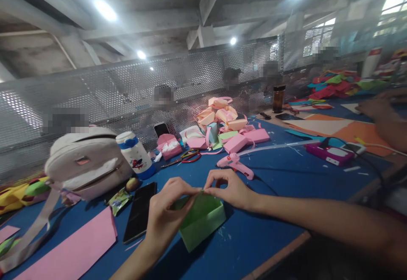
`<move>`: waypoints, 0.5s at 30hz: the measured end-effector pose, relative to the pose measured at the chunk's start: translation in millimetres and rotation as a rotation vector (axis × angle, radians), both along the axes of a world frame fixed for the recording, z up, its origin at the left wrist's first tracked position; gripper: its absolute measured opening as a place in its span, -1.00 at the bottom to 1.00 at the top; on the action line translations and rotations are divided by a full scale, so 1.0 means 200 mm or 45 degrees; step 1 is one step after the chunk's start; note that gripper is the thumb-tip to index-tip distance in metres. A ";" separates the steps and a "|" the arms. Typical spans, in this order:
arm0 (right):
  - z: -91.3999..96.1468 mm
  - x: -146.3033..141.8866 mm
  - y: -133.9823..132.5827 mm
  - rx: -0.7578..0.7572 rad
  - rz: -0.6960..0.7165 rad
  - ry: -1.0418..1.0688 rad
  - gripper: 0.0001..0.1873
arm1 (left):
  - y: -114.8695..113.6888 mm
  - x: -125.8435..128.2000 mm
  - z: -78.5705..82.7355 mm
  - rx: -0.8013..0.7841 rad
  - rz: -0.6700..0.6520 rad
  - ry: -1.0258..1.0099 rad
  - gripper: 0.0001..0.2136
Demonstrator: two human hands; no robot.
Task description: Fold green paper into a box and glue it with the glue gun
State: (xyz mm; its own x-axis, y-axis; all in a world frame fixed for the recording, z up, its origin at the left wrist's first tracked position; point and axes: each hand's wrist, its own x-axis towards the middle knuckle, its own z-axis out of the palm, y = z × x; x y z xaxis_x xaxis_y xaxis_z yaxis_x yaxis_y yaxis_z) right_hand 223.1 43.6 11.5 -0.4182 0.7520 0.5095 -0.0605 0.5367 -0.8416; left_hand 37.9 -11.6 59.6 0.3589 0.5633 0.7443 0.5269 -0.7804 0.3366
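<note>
A small green paper box (pixel 203 225) stands on the blue table (pixel 280 195) in front of me. My left hand (pixel 168 214) wraps over its near left side, fingers closed on the rim. My right hand (pixel 230 189) pinches the back rim of the same box, thumb and forefinger pressed together where they meet the left fingertips. A pink glue gun (pixel 235 164) lies just behind my right hand, apart from it.
A black phone (pixel 140 212), a pink paper sheet (pixel 74 250), a snack packet (pixel 119 200), a beige bag (pixel 84 163) and a white bottle (pixel 135 155) lie at left. A pile of pink paper boxes (pixel 227 129) sits behind. Another person's hand (pixel 380 110) rests at far right. A mesh partition (pixel 127 89) bounds the back.
</note>
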 end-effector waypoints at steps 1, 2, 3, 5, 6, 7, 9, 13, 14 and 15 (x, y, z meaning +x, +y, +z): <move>0.00 0.00 0.00 -0.003 -0.005 0.001 -0.87 | 0.00 0.00 0.00 0.002 -0.009 0.000 -0.86; 0.01 0.00 0.00 -0.006 -0.012 0.003 -0.87 | 0.00 -0.01 0.00 0.005 -0.018 -0.002 -0.86; 0.01 0.00 0.00 -0.011 -0.021 0.008 -0.87 | 0.00 -0.01 0.00 0.007 -0.024 -0.006 -0.86; 0.01 0.00 0.00 -0.023 -0.043 0.019 -0.88 | 0.00 -0.02 0.00 0.005 -0.026 -0.022 -0.86; 0.01 0.00 0.00 -0.029 -0.054 0.021 -0.88 | 0.00 -0.02 0.00 -0.001 -0.021 -0.033 -0.87; 0.01 0.00 0.00 -0.033 -0.063 0.019 -0.88 | 0.00 -0.02 0.00 -0.013 -0.010 -0.044 -0.88; 0.01 0.00 0.00 -0.037 -0.068 0.006 -0.89 | 0.01 -0.03 -0.01 -0.041 0.013 -0.067 -0.90; 0.01 0.00 0.00 -0.020 -0.071 -0.002 -0.88 | 0.01 -0.03 -0.02 -0.097 0.040 -0.108 -0.93; 0.01 0.00 0.00 -0.009 -0.075 -0.004 -0.87 | 0.01 -0.03 -0.03 -0.122 0.049 -0.110 -0.93; 0.01 0.00 0.00 0.008 -0.083 -0.008 -0.87 | 0.01 -0.02 -0.03 -0.157 0.061 -0.107 -0.94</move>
State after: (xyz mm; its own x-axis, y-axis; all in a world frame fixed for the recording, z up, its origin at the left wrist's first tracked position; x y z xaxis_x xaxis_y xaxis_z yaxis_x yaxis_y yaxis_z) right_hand 223.4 43.4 12.6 -0.3719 0.7744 0.5119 -0.0202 0.5446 -0.8384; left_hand 33.2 -8.6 53.4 0.2687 0.6669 0.6950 0.5281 -0.7054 0.4727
